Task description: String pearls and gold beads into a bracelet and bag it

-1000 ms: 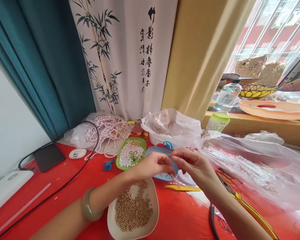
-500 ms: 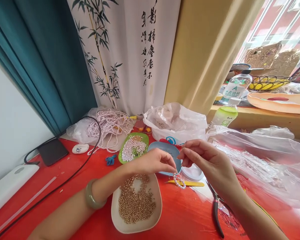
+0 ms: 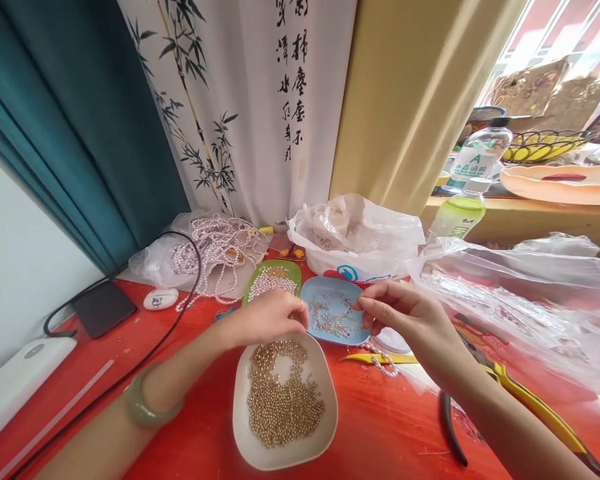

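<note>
1. Hands first: the left hand (image 3: 273, 317) hovers over the far rim of the white dish (image 3: 245, 433) of gold beads (image 3: 280, 400), fingers curled with thumb and forefinger pinched together; what they pinch is too small to tell.
2. The right hand (image 3: 405, 317) pinches the upper end of a short strand of pearls (image 3: 380, 357), which hangs down to the red table (image 3: 375, 427) beside the blue dish (image 3: 330, 300).
3. That blue dish holds small metal pins (image 3: 330, 323) and sits between the two hands.
4. A green dish (image 3: 290, 268) of pearls lies just behind the left hand.
5. Yellow-handled pliers (image 3: 535, 407) lie on the table past the right forearm.
6. Long pearl strings (image 3: 215, 250) are heaped on a plastic bag near the curtain.
</note>
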Tool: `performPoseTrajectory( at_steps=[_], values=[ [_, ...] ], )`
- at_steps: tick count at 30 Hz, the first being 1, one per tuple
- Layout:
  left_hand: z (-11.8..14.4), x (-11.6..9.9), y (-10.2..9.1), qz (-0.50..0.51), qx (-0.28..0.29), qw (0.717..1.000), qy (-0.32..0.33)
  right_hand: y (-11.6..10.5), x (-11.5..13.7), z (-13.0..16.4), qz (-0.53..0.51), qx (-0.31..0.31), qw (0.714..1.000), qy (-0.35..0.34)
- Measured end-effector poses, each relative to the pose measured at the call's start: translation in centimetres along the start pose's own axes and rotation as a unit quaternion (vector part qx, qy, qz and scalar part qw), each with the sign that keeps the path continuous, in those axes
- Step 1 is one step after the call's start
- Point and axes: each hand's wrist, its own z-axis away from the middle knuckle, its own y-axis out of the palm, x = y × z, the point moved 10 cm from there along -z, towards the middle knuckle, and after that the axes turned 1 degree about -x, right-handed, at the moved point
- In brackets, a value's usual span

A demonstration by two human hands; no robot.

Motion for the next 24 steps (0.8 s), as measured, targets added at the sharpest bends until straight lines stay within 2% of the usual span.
performPoseTrajectory(
  at_steps=[4, 7, 10, 13, 17, 20, 24],
  values=[
    [0.5, -0.2, -0.4, -0.071, 0.007, 0.997, 0.025, 0.5, -0.9, -0.2, 0.009, 0.017, 1.0, 0.012],
    [0.2, 0.5, -1.3, -0.063, -0.009, 0.998, 0.01, 0.8, -1.2, -0.4, 0.008, 0.026, 0.999, 0.016],
    [0.1, 0.8, -1.3, -0.04, -0.001, 0.999, -0.001, 1.1, -1.5, -0.5, 0.001, 0.03, 0.999, 0.028],
    [0.5, 0.0, 0.0, 0.009, 0.022, 1.0, 0.01, 1.8, -2.2, -0.3, -0.013, 0.029, 0.998, 0.053],
    [1.6, -0.8, 2.7, 0.07, 0.048, 0.996, 0.02, 4.1, -4.0, 0.4, -0.056, 0.062, 0.991, 0.103],
    [2.0, -1.1, 3.9, 0.046, 0.041, 0.997, 0.04, 5.4, -4.7, 0.9, -0.073, 0.078, 0.988, 0.107],
    [1.9, -1.5, 4.3, -0.02, 0.014, 0.997, 0.071, 5.8, -4.9, 1.1, -0.057, 0.078, 0.991, 0.096]
  ],
)
